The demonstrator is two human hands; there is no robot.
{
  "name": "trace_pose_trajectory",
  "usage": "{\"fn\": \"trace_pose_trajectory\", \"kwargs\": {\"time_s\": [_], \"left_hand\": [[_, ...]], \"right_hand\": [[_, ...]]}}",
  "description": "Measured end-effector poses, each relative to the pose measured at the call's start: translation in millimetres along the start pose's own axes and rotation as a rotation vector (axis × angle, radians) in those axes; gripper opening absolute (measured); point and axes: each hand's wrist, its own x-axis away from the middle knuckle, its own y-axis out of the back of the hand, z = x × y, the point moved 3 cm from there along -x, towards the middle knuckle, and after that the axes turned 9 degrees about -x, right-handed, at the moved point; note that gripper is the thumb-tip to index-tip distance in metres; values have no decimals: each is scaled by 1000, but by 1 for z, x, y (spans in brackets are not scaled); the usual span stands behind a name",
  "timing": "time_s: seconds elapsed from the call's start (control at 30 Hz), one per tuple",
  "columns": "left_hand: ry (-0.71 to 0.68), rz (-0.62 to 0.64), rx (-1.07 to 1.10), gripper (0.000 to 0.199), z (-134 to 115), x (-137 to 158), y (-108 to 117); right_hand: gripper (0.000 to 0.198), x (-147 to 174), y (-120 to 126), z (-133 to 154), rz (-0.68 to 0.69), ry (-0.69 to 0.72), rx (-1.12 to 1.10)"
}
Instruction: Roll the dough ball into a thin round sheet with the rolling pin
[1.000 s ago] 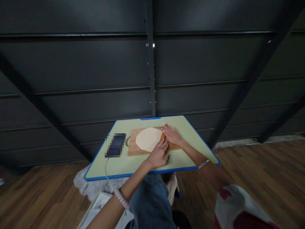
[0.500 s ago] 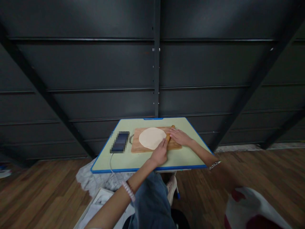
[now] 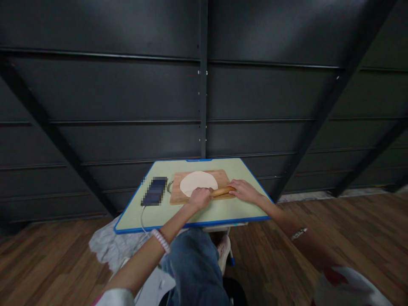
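Observation:
A wooden rolling pin [image 3: 222, 191] lies nearly crosswise over the near right part of a wooden cutting board [image 3: 177, 199]. My left hand [image 3: 200, 198] is closed around its left end, at the near edge of a flat, pale round of dough [image 3: 195, 181]. At the pin's right end, my right hand [image 3: 244, 191] is closed with the fingers over the wood. The dough lies on the board and spreads over its left and middle part. My left hand hides a little of the dough's near edge.
The board rests on a pale green folding table [image 3: 242, 211] with a blue rim. A phone-like dark device [image 3: 155, 191], pixelated, lies left of the board, with a white cable [image 3: 142, 219] running off the near edge. A dark panelled wall [image 3: 143, 93] stands behind.
The rolling pin has turned from pointing away from me to lying nearly crosswise. My left hand has moved left and my right hand nearer to me. The view has shifted slightly.

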Motion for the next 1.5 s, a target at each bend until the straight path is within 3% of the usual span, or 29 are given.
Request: {"fn": "trace_pose_trajectory", "kwargs": {"time_s": [0.17,0.37,0.5,0.7,0.97,1.23,1.33,1.5], "left_hand": [[20,-9,13,29,18,-7,-4],[-24,-126,-1,52,19,-9,-18],[-14,-95,25,65,20,-23,-21],[39,17,96,62,36,-67,-23],[116,92,111,78,59,-112,-35],[198,91,170,82,76,-137,-45],[202,64,174,81,78,-139,-44],[259,68,126,82,79,-138,-43]], "right_hand": [[40,5,-12,18,-21,-97,2],[51,-7,-39,28,-121,-193,-6],[56,-24,-45,21,-165,-228,2],[57,-62,-40,-2,-201,-276,35],[61,-132,-42,-45,-8,-357,-87],[57,-190,-51,-70,133,-304,-202],[54,-205,-55,-75,125,-302,-212],[50,-205,-57,-77,171,-464,-178]]}}
